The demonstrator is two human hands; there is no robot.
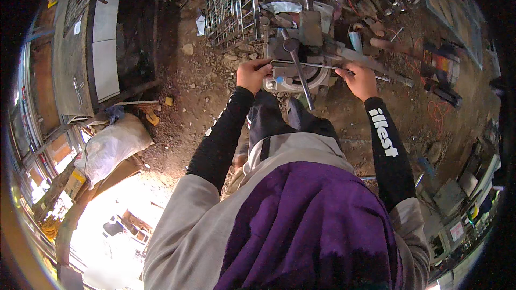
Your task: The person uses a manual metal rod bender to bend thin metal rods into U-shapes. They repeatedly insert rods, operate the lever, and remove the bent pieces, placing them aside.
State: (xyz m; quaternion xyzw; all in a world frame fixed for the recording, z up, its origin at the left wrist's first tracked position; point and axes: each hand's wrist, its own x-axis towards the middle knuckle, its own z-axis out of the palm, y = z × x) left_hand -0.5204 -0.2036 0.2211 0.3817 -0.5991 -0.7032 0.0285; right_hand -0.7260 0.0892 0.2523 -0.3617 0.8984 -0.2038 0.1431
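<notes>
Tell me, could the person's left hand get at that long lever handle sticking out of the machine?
Probably yes. The left hand grips the thin metal rod right beside the lever handle, with nothing between them; it would first have to let go of the rod.

From my remote seat I cannot tell how the left hand (252,75) and right hand (359,79) grip the thin metal rod (322,66), the machine (298,59) hiding its middle, while clutter at one o'clock blurs and glare at seven o'clock swallows the floor.
</notes>
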